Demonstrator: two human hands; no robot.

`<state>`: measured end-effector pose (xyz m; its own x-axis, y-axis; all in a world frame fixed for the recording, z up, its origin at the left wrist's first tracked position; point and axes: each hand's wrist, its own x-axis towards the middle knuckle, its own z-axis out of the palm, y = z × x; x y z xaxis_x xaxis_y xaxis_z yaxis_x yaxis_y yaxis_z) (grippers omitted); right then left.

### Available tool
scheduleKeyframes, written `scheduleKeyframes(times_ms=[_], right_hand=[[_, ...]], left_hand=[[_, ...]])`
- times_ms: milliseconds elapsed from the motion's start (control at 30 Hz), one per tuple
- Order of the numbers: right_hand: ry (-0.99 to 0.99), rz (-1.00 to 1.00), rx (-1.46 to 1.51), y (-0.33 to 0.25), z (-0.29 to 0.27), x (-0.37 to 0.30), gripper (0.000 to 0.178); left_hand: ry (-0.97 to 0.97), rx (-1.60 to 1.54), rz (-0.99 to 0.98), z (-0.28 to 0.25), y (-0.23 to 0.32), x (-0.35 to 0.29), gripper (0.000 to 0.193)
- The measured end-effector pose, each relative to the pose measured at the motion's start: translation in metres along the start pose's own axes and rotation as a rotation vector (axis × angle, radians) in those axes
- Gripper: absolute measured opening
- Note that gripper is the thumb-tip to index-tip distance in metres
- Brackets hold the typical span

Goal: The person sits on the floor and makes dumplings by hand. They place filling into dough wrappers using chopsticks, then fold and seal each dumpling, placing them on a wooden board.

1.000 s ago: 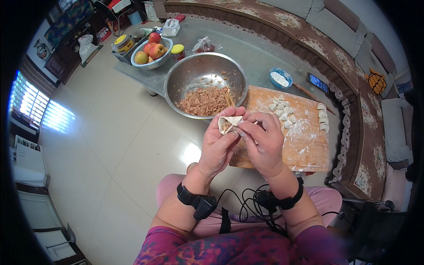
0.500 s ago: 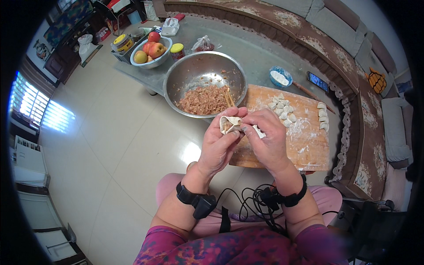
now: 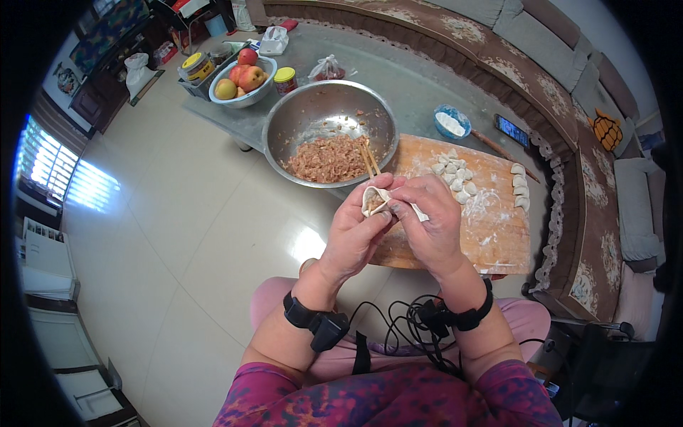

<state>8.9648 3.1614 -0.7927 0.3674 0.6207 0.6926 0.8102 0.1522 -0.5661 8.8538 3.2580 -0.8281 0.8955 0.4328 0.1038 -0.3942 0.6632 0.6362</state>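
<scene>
A partly folded dumpling (image 3: 374, 202) is pinched between both hands, its left end gaping with meat filling inside. My left hand (image 3: 353, 226) curls round that end, and my right hand (image 3: 431, 215) presses the dough edge between thumb and fingers. A flap of wrapper sticks out below the right fingers. Just beyond the hands stands a large steel bowl (image 3: 281, 121) holding minced meat filling (image 3: 327, 159). Chopsticks (image 3: 369, 159) lean in the filling. On the floured wooden board (image 3: 491, 238) lie several dough pieces (image 3: 455, 172) and a row of finished dumplings (image 3: 520, 186).
A blue bowl of flour (image 3: 451, 123), a rolling pin (image 3: 498, 148) and a phone (image 3: 512, 131) lie beyond the board. A fruit bowl (image 3: 243, 98) and a yellow-lidded jar (image 3: 285, 80) stand at the far left. Black cables (image 3: 405, 331) hang between my forearms.
Both hands keep their grip, and the dumpling has turned slightly, with its open end shifted a little to the right. Elsewhere things stay in place.
</scene>
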Motion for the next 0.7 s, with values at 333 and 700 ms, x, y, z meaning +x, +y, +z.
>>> scheduleKeyframes(times_ms=[333,700], right_hand=[[-0.006,-0.03,-0.108,-0.002,-0.004,-0.001,0.018],[0.028,0.169,0.039,0.0,0.001,-0.015,0.015]], left_hand=[[-0.002,0.123,-0.065,-0.004,0.0,-0.001,0.051],[0.061,0.017,-0.13,-0.004,-0.003,-0.004,0.045]])
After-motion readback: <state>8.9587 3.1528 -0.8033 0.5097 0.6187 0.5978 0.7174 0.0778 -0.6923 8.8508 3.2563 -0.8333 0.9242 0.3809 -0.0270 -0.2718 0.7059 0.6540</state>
